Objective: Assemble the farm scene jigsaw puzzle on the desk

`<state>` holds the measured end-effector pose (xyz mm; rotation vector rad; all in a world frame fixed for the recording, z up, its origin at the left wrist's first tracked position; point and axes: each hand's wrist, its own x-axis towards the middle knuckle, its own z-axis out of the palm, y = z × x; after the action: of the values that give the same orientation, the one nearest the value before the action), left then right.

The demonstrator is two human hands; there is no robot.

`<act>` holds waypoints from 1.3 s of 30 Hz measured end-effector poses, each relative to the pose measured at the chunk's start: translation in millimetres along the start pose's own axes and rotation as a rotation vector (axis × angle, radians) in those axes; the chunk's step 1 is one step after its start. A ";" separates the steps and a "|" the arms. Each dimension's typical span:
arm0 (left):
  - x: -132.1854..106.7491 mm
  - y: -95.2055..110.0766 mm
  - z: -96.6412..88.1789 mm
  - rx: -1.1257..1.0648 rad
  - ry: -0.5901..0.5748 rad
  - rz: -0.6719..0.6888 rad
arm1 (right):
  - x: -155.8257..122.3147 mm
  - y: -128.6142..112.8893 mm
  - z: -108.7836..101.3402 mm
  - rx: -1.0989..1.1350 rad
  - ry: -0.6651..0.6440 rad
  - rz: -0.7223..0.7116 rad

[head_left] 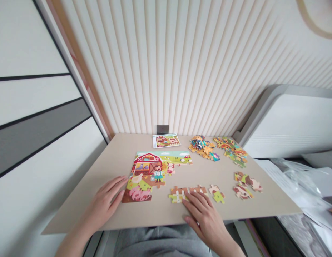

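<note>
A partly joined farm jigsaw puzzle (pixel 144 171) lies on the table, with a red barn, a farmer and a pink pig. My left hand (pixel 108 200) rests flat beside its left edge, fingers stretched out and fingertips at the border. Under the spread fingers of my right hand (pixel 202 212) lies a joined strip of fence pieces (pixel 179 194), apart from the main puzzle. Just right of that strip sits a loose puzzle piece (pixel 217 193) in green, white and brown. Part of the strip is hidden by my right fingers.
Brown-and-white cow pieces (pixel 246 185) lie at the right of the table (pixel 101 171). Behind are a picture card (pixel 166 140), a mixed pile of pieces (pixel 203 147) and more colourful pieces (pixel 231 150). A wall socket (pixel 163 129) is above the back edge.
</note>
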<state>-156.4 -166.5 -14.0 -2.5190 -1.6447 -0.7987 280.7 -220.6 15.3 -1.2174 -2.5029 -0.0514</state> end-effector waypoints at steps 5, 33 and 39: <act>-6.5 -2.4 11.9 0.058 0.075 0.009 | -10.2 3.0 -0.3 -0.010 0.068 0.035; -7.5 -1.7 16.2 0.045 0.033 -0.105 | 64.4 97.7 -13.4 0.354 0.027 0.149; -7.1 3.3 12.9 0.038 0.039 -0.114 | 115.8 104.7 6.0 0.402 -0.068 0.017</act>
<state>-150.7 -170.2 -27.5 -2.3874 -1.7873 -0.8120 293.8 -66.2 35.3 -1.0841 -2.3994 0.4816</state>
